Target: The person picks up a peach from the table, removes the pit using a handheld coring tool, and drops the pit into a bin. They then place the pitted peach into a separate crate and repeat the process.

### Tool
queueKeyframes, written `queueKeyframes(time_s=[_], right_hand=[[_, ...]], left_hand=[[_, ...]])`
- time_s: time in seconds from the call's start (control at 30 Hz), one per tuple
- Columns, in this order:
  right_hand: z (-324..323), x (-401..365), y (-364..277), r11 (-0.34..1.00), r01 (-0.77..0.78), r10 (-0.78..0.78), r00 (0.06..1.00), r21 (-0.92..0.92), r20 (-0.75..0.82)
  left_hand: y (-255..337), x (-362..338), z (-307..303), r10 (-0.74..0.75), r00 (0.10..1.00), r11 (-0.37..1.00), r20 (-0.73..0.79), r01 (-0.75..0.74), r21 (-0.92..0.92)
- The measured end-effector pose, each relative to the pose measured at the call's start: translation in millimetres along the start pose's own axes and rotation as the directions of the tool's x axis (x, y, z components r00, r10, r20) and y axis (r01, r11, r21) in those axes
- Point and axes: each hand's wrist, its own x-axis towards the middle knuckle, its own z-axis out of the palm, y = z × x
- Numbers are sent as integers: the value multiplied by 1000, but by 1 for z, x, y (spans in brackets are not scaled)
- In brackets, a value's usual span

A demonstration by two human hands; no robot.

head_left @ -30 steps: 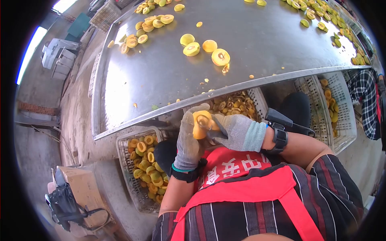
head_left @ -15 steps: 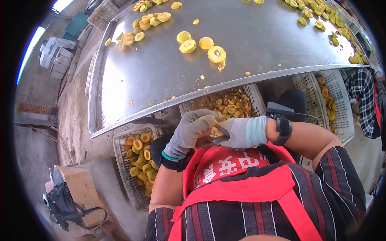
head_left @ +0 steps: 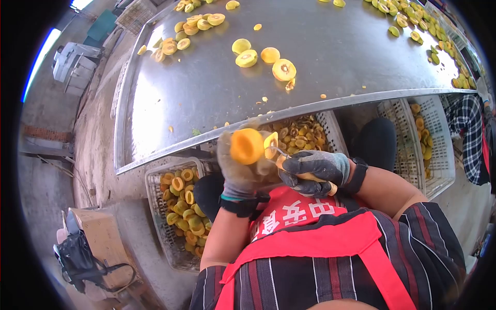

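Observation:
My left hand [head_left: 233, 173], in a grey glove and blurred, holds a hollowed orange fruit half [head_left: 247, 146] with its cut side up, over the near edge of the metal table [head_left: 330, 57]. My right hand [head_left: 313, 168], in a grey and black glove, is closed around a wooden-handled tool [head_left: 311, 177]. The tool's thin metal end points at the fruit half. A small yellow piece [head_left: 270, 145] shows at that end, beside the fruit half. Several cut fruit halves [head_left: 283, 70] lie on the table beyond my hands.
Below left stands a crate [head_left: 161, 227] of fruit halves. Another crate [head_left: 330, 132], holding fruit pieces, is under the table edge. More crates [head_left: 440, 139] stand at the right, near a person's checked sleeve [head_left: 467, 134]. A cardboard box [head_left: 101, 237] and black bag [head_left: 77, 258] are lower left.
My hands have moved apart from their close hold at the apron. The fruit half is now raised and visible in my left hand, and the tool shows in my right hand.

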Motion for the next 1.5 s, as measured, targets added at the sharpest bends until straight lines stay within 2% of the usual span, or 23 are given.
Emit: queueKeyframes(time_s=[0.03, 0.13, 0.17, 0.2, 0.27, 0.3, 0.37, 0.43, 0.5, 0.53, 0.63, 0.7, 0.8, 0.83, 0.9, 0.93, 1.0, 1.03, 1.1, 1.23, 1.3, 1.47, 1.5], right_hand=[[-3, 0, 0, 1000, 7, -7, 1000, 4, -2], [-16, -6, -3, 993, -7, -2, 997, -117, -76], [-20, -9, -3, 987, -8, -5, 997, -161, -78], [-24, -13, -3, 979, -10, -7, 997, -203, -80], [-34, -17, 0, 984, -18, -2, 994, -177, -111], [-36, -17, 2, 985, -29, 3, 989, -172, -147], [-41, -15, 4, 988, -52, 27, 985, -143, -170], [-44, -13, 5, 990, -31, 11, 990, -141, -139], [-46, -13, 6, 990, -2, -15, 993, -142, -120], [-48, -14, 8, 989, 23, -40, 993, -144, -115], [-48, -23, 3, 993, 42, -60, 984, -114, -165], [-48, -27, 2, 996, 29, -46, 974, -80, -220], [-55, -27, 5, 993, 49, -73, 969, -108, -236], [-56, -27, 6, 995, 48, -68, 970, -90, -235], [-56, -28, 5, 996, 47, -63, 971, -72, -231], [-53, -28, 4, 996, 72, -84, 963, -57, -257], [-51, -25, 4, 995, 93, -102, 956, -43, -275], [-51, -22, 4, 987, 160, -157, 930, -17, -333], [-54, -18, 0, 950, 312, -295, 882, -14, -368], [-43, -8, -27, 930, 366, -282, 754, 23, -593], [-38, -4, -32, 920, 391, -318, 753, 3, -577], [-29, 3, -26, 914, 404, -357, 777, -23, -518], [-27, 6, -25, 917, 398, -355, 781, -29, -515]], left_hand=[[14, 2, -21, -40, 965, 994, 257, 12, 112], [54, -23, -64, 294, 954, 827, 61, -286, 483], [79, -38, -84, 354, 926, 712, 129, -356, 605], [100, -57, -113, 391, 912, 782, -127, -256, 568], [135, -87, -110, 525, 851, 67, 24, -70, 995], [150, -93, -121, 519, 854, 51, 35, -72, 996], [174, -102, -137, 437, 896, -319, -78, 236, 918], [149, -64, -69, 483, 873, 31, -61, 53, 998], [121, -20, -15, 348, 929, 23, 128, -145, 989], [107, 9, 16, 278, 949, -200, 150, -96, 975], [55, 91, 61, -13, 913, -399, 408, -379, 835], [24, 145, 64, -177, 724, -594, 667, -619, 514], [-13, 192, 56, -269, 683, -700, 679, -623, 349], [-16, 191, 61, -271, 679, -698, 683, -627, 346], [-16, 189, 68, -206, 909, -612, 363, -409, 677], [-12, 183, 69, -205, 910, -614, 361, -407, 677], [2, 168, 66, -250, 964, -148, 86, -126, 981], [9, 158, 63, -242, 967, -150, 81, -120, 981], [24, 133, 56, -271, 952, 335, 139, -42, 941], [25, 73, 46, -292, 933, 401, 210, -80, 913], [9, 59, 24, -125, 731, 201, 670, -643, 739], [-4, 24, 12, -27, 819, 566, 573, -460, 684], [-5, 20, 8, -89, 852, 822, 516, -229, 521]])
